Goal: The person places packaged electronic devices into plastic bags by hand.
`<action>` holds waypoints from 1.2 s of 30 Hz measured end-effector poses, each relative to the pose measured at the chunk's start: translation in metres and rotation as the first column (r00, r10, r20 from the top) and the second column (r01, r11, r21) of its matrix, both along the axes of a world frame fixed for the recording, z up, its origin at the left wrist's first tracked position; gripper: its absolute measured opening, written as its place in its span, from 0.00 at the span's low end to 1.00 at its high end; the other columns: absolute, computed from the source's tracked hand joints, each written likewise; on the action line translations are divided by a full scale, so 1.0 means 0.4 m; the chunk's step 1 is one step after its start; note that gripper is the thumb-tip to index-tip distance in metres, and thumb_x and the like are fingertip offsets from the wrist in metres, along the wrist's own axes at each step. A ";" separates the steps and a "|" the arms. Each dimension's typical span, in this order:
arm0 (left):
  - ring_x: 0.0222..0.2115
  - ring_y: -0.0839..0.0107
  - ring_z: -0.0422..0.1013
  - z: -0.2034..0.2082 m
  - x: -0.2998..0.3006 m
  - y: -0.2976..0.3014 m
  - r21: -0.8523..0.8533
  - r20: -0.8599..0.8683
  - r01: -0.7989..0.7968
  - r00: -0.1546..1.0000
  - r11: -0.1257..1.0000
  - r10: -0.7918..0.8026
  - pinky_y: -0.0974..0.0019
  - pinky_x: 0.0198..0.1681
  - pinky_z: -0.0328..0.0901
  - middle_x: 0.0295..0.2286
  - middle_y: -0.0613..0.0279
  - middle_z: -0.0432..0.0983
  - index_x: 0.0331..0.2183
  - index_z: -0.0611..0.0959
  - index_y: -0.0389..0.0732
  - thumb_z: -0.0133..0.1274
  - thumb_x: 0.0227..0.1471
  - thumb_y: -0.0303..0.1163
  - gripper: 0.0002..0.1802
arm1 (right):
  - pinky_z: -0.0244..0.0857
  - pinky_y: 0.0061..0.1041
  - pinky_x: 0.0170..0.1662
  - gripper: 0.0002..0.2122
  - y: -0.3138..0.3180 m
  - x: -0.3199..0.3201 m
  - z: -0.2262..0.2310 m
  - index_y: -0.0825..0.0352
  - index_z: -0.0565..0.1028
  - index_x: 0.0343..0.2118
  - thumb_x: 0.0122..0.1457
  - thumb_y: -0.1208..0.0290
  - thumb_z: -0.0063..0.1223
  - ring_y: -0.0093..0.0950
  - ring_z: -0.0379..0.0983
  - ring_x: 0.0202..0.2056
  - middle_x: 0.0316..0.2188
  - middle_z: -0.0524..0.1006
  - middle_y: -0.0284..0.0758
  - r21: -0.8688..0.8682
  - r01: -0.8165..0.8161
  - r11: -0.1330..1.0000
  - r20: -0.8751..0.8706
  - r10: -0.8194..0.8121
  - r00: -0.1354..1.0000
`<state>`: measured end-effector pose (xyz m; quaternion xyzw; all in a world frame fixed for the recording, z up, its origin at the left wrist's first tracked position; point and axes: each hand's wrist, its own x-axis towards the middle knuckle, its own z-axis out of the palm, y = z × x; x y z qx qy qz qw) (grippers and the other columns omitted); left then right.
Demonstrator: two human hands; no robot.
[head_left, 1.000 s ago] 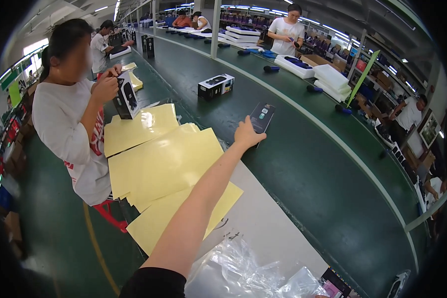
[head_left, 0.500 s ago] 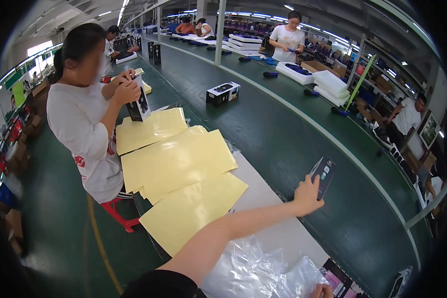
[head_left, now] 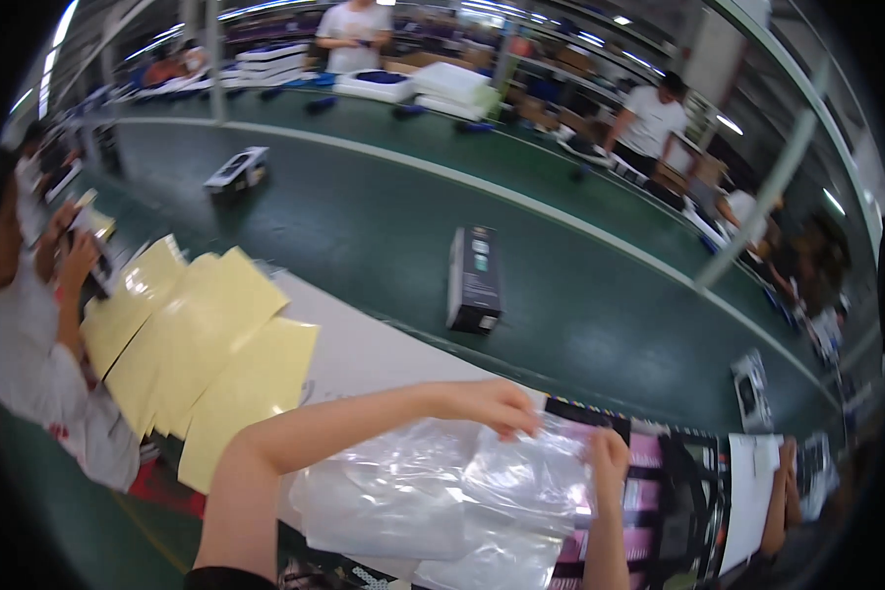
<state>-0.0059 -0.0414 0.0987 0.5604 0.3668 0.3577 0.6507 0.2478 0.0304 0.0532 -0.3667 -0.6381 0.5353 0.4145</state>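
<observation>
A clear plastic bag (head_left: 526, 477) spans the space between my two hands, above a pile of similar clear bags (head_left: 383, 516). My left hand (head_left: 492, 405) is closed, its fingertips pinched at the bag's upper left edge. At the bag's right edge my right hand (head_left: 610, 452) is closed on the plastic; some fingers are blurred. Beyond my hands, a dark printed box (head_left: 476, 280) lies on the green conveyor belt, touched by neither hand.
Yellow sheets (head_left: 202, 344) fan out on the pale board (head_left: 364, 339) to my left. A co-worker (head_left: 39, 344) there handles a box. Another box (head_left: 236, 170) sits farther up the belt, and a boxed item (head_left: 752, 391) lies to the right. Printed packaging (head_left: 649, 492) is near my right hand.
My left hand has let go of the dark box on the belt and come back to the plastic bag. My right hand has risen with the bag. The view has swung right.
</observation>
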 end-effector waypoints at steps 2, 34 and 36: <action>0.27 0.77 0.68 -0.061 -0.062 0.004 -0.075 0.267 -0.099 0.957 0.992 0.115 0.73 0.34 0.64 0.27 0.64 0.71 0.32 0.77 0.34 0.48 0.49 0.34 0.12 | 0.54 0.15 0.21 0.08 0.021 -0.069 0.009 0.70 0.74 0.25 0.55 0.70 0.48 0.14 0.60 0.18 0.16 0.67 0.26 -0.081 -0.090 0.993 0.094 0.097 0.991; 0.22 0.86 0.65 0.002 -0.189 0.200 0.181 0.257 -0.853 0.521 0.489 0.814 0.81 0.25 0.61 0.24 0.72 0.72 0.41 0.76 0.37 0.49 0.51 0.35 0.16 | 0.46 0.11 0.16 0.08 0.206 -0.470 0.138 0.66 0.72 0.27 0.57 0.66 0.48 0.08 0.56 0.15 0.15 0.65 0.21 0.036 0.027 0.999 -0.397 -0.011 0.918; 0.22 0.84 0.66 -0.003 -0.211 0.227 0.087 0.367 -0.822 0.552 0.563 0.749 0.80 0.25 0.62 0.23 0.72 0.71 0.40 0.76 0.38 0.49 0.51 0.36 0.15 | 0.47 0.11 0.16 0.08 0.246 -0.495 0.121 0.66 0.72 0.26 0.57 0.66 0.48 0.09 0.56 0.16 0.15 0.66 0.21 -0.007 0.032 0.999 -0.420 -0.032 0.907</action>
